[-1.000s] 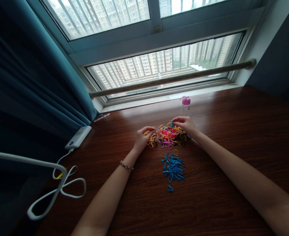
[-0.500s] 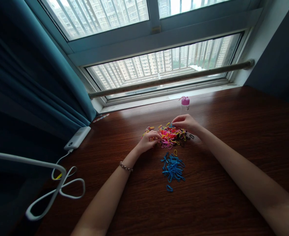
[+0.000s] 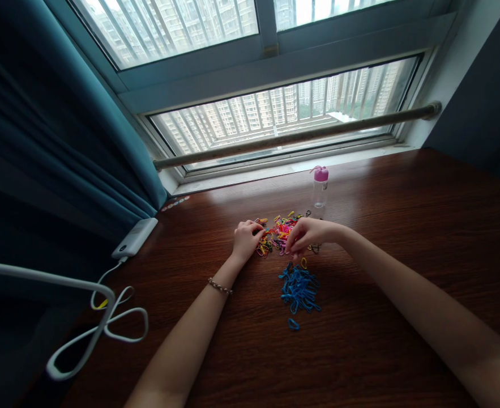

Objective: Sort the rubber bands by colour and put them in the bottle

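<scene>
Many small multicoloured loops [image 3: 282, 231] lie heaped on the dark wooden table [image 3: 360, 340]. My left hand [image 3: 247, 237] rests at the heap's left side, its fingertips pinched together among the loops; what they grip is too small to make out. Over the heap's right front edge is my right hand [image 3: 304, 235], fingers bent down and drawn together, with anything between them hidden. A separate pile of blue loops [image 3: 299, 288] lies nearer me, just below the right hand. One blue loop [image 3: 293, 324] sits apart in front of it, and a yellow loop [image 3: 304, 263] lies behind it.
A clear bottle with a pink cap [image 3: 320, 190] stands behind the heap. At the left are a white power bank [image 3: 135, 238], a looped white cable [image 3: 124, 340] and a blue curtain [image 3: 118, 141]. A metal rail [image 3: 296, 136] crosses the window.
My right hand has come down and toward me from the heap's back edge to its front. My left hand has shifted slightly left and away from me, uncovering more loops.
</scene>
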A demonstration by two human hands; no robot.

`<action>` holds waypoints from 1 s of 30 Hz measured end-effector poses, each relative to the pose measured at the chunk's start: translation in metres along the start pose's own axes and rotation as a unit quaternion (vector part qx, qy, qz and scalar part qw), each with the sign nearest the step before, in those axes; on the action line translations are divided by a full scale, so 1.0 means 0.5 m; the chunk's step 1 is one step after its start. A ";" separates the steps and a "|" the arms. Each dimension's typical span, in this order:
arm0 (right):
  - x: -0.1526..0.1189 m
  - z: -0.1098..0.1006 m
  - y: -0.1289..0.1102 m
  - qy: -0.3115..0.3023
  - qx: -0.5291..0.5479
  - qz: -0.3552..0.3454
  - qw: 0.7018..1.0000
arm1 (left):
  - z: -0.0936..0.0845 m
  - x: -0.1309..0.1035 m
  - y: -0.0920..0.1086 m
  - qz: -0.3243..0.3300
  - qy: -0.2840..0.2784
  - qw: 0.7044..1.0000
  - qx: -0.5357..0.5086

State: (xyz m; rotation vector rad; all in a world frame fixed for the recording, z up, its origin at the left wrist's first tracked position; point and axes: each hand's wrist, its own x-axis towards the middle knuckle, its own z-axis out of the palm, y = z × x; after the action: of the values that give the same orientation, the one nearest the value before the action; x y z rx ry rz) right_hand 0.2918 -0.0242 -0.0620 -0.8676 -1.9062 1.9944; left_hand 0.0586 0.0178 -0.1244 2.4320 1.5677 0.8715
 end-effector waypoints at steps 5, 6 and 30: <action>0.012 -0.005 0.010 0.036 -0.113 -0.025 0.993 | -0.002 0.001 0.006 -0.011 -0.011 1.000 0.006; 0.016 0.001 0.012 0.043 -0.165 -0.032 0.985 | -0.003 0.002 0.007 -0.012 -0.012 1.000 0.005; -0.001 -0.084 0.040 0.425 -0.374 0.007 0.824 | -0.003 0.007 0.009 -0.019 -0.045 0.998 -0.037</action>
State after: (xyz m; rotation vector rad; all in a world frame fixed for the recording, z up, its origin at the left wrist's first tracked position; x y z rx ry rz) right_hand 0.3206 0.0078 -0.0799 -1.5878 -1.9996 0.5240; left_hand 0.0626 0.0182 -0.1199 2.3483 1.5169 0.7875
